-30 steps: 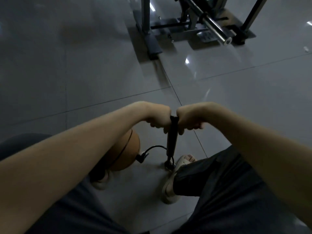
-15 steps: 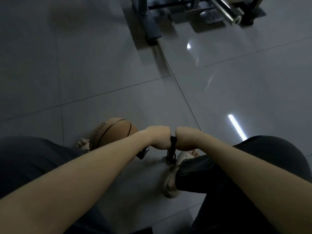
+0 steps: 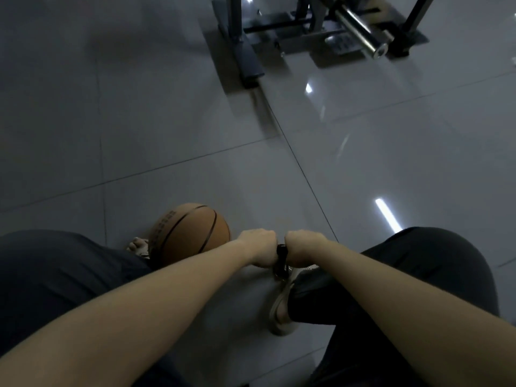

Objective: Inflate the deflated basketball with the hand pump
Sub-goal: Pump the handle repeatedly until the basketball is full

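The floor (image 3: 167, 121) was glossy grey tile, dim, with thin dark grout lines crossing it. A metal frame (image 3: 293, 26) stood at its far edge: one dark foot (image 3: 248, 65) reached forward along the tiles, and right of the foot a shiny steel bar (image 3: 360, 29) jutted out, its open round end facing the camera. Small bright glints of light lay on the tiles below the frame, and a longer white streak (image 3: 388, 215) shone well nearer, to the frame's right.
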A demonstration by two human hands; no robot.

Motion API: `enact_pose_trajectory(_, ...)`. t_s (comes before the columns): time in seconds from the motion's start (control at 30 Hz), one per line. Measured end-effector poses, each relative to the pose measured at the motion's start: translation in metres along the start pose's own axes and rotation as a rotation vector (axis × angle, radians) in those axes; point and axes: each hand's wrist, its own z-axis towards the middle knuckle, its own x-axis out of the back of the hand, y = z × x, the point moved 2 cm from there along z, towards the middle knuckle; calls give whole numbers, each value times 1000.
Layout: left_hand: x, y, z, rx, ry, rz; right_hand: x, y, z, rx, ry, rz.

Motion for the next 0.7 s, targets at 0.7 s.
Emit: enact_pose_trajectory(0.7,33,7,-5,-45,8,38,23,10,-16,0,82,33)
